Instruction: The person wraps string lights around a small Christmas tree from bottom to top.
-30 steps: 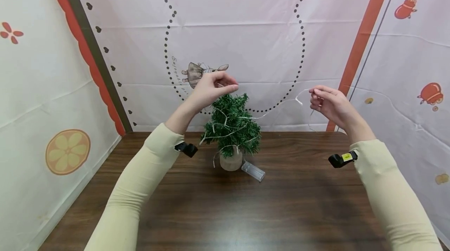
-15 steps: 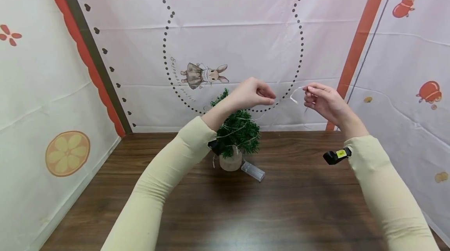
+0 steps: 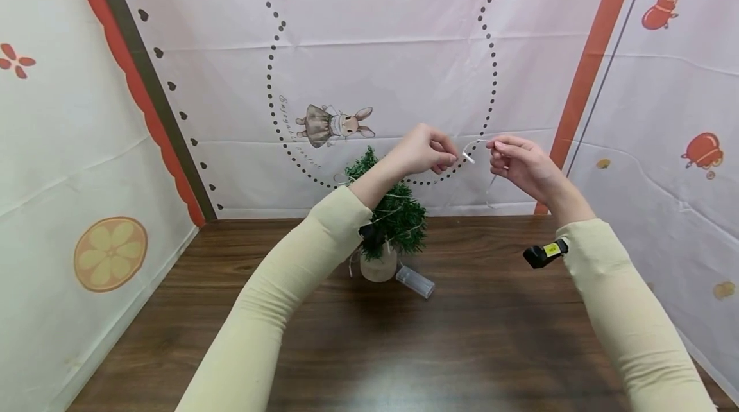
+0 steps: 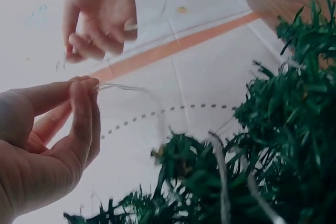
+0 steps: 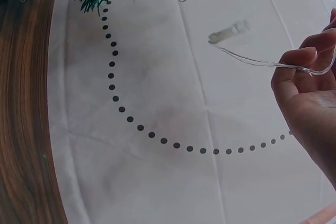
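A small green artificial Christmas tree (image 3: 405, 223) in a pale pot (image 3: 378, 269) stands on the brown table, partly behind my left forearm. Thin clear wire of a string of lights winds over its branches. Beyond the treetop, my left hand (image 3: 423, 150) pinches the wire between thumb and fingertips, as the left wrist view shows. Just to the right, my right hand (image 3: 524, 167) holds a further stretch of wire (image 5: 257, 62) in curled fingers. One small whitish bulb (image 5: 229, 31) dangles from that wire, in the narrow gap between both hands.
Beside the pot lies a clear battery box (image 3: 416, 282) on the wooden table (image 3: 462, 348). Printed cloth (image 3: 381, 78) hangs behind and on both sides of the table.
My left hand has moved right from above the treetop toward the right hand and now pinches the wire. The right hand has shifted slightly left, still holding the wire.
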{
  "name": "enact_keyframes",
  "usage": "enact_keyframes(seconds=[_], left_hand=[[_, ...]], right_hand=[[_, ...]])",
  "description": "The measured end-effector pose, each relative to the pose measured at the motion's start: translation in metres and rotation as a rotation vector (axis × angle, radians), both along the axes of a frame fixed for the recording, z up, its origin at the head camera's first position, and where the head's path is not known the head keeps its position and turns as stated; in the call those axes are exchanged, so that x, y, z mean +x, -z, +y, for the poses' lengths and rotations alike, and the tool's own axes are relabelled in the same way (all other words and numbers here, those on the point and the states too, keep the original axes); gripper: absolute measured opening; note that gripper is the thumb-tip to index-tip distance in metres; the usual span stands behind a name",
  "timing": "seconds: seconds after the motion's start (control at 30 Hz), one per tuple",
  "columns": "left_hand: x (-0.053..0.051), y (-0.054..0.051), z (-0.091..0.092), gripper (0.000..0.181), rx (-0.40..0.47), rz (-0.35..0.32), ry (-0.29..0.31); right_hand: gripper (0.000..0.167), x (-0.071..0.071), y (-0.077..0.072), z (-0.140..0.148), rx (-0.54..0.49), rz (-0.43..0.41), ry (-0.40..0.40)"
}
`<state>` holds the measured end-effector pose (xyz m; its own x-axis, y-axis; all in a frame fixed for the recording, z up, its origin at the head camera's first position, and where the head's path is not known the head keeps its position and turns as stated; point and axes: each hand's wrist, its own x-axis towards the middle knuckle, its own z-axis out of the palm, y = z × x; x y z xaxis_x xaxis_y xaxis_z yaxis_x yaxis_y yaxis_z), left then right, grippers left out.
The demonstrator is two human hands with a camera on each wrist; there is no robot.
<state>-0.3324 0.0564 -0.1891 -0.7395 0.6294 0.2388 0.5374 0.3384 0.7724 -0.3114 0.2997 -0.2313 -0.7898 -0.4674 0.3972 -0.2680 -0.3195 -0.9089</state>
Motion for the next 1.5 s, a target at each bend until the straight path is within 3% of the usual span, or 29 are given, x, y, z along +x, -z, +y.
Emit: enact_keyframes(seconds=[0.1, 0.43, 0.77, 1.13, 1.27, 1.5], left_hand=[[-0.005, -0.005, -0.007, 0.01, 0.016, -0.033, -0.02], [-0.022, -0.019, -0.032, 0.009, -0.069, 0.04, -0.097], [-0.036, -0.021, -0.048, 0.011, -0.063, 0.051, -0.19], [-0.04, -0.028, -0.059, 0.016, -0.086, 0.026, -0.275], [-0.045, -0.027, -0.068, 0.013, -0.011, -0.016, -0.267], [-0.06, -0.011, -0.087, 0.012, 0.144, -0.089, -0.197]], right_hand=[[0.026, 0.001, 0.0, 0.001, 0.018, -0.006, 0.011], [0.027, 0.002, 0.005, 0.009, 0.053, -0.015, 0.011], [0.028, -0.002, 0.008, 0.009, 0.075, 0.018, 0.0], [0.026, -0.003, 0.002, 0.002, 0.12, 0.012, 0.035], [0.025, -0.004, -0.001, -0.006, 0.167, 0.026, 0.067], [0.026, -0.009, -0.005, -0.018, 0.192, 0.039, 0.067]])
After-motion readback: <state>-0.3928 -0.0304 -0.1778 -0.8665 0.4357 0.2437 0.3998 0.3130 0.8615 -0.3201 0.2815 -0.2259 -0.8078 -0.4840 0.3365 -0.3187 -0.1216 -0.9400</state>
